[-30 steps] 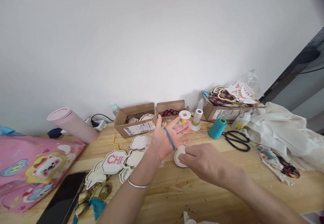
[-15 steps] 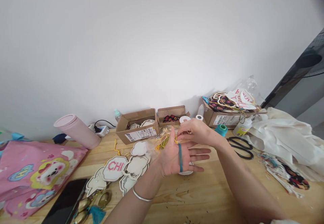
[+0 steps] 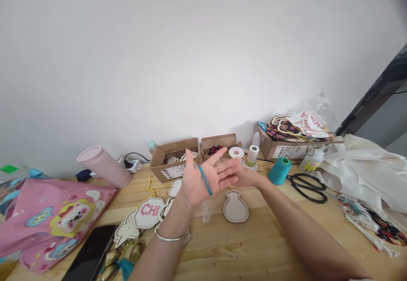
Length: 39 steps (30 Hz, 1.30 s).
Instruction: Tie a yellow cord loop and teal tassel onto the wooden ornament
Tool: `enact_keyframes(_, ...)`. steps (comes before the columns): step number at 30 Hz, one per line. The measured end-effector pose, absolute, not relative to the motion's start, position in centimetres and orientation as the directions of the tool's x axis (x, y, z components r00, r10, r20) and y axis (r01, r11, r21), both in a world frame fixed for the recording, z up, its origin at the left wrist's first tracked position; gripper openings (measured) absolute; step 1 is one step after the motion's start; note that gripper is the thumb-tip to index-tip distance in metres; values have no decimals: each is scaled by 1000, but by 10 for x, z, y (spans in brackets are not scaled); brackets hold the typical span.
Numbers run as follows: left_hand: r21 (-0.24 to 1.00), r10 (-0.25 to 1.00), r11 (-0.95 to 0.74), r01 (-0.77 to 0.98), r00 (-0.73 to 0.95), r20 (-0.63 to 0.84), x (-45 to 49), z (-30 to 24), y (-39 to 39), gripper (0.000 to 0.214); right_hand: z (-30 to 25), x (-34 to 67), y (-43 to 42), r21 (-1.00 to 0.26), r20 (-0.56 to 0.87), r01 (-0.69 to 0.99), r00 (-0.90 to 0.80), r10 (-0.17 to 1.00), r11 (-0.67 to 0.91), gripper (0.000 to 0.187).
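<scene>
My left hand [image 3: 205, 179] is raised above the wooden table [image 3: 254, 247], palm up and fingers spread, with a teal thread [image 3: 205, 180] wound across the palm. My right hand [image 3: 246, 178] reaches in behind the left fingers, which cover most of it, so I cannot see what its fingers hold. A flat vase-shaped wooden cutout [image 3: 235, 207] lies on the table just below both hands. A teal thread cone [image 3: 280, 171] stands to the right of my right hand.
Cloud-shaped cutouts, one reading "CHI" [image 3: 149, 211], lie at left. Cardboard boxes [image 3: 173, 162] line the wall. Black scissors [image 3: 307, 183], a glue bottle [image 3: 311, 160], white cloth [image 3: 365, 171], a pink tumbler [image 3: 103, 166], a pink bag [image 3: 47, 221] and a phone [image 3: 87, 253] surround the work area.
My right hand dropped from above the left palm to behind its fingers. My left hand lifted and shifted left, uncovering the vase-shaped cutout.
</scene>
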State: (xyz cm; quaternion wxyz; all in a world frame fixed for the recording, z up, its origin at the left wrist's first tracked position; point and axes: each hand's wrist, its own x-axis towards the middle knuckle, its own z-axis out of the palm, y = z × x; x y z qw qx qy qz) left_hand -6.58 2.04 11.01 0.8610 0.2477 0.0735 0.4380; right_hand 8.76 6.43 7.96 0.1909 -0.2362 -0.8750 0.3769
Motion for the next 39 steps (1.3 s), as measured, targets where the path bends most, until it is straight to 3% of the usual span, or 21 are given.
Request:
enact_keyframes(2, 435, 882, 389, -812, 465, 80, -68, 109, 25, 87, 80, 82, 59, -698, 174, 273, -832, 526, 662, 17)
enact_keyframes(5, 417, 946, 275, -866, 320, 40, -73, 106, 30, 80, 84, 77, 50, -519, 185, 322, -862, 472, 792, 19)
enact_keyframes(8, 434, 967, 214, -875, 251, 29, -77, 103, 34, 77, 94, 76, 38, -352, 166, 406, -860, 483, 843, 23)
enact_keyframes(11, 450, 978, 191, -872, 210, -8, -78, 97, 37, 75, 104, 78, 28, -283, 140, 463, -847, 513, 840, 25)
enact_keyframes(14, 478, 964, 254, -841, 258, -60, -75, 89, 39, 74, 112, 83, 23, -248, 188, 443, -850, 492, 861, 24)
enact_keyframes(19, 538, 800, 564, -626, 577, -168, -58, 75, 31, 81, 122, 96, 29, -204, 352, 462, -788, 505, 863, 17)
enact_keyframes(25, 592, 649, 671, -446, 739, -180, -35, 72, 17, 98, 122, 109, 47, -251, 411, 529, -700, 584, 811, 16)
enact_keyframes(30, 662, 558, 683, -308, 806, -200, -28, 76, 10, 108, 115, 110, 61, -342, 458, 460, -680, 573, 819, 17)
enact_keyframes(34, 750, 459, 631, -199, 875, -153, -33, 89, 3, 105, 105, 107, 72, -482, 395, 365, -721, 569, 797, 19)
enact_keyframes(37, 766, 411, 594, -246, 911, -26, -43, 98, 0, 108, 94, 102, 75, -603, 310, 282, -779, 545, 746, 24)
enact_keyframes(39, 709, 520, 570, -415, 850, 80, -51, 101, 3, 108, 86, 96, 73, -598, 274, 296, -797, 538, 744, 25)
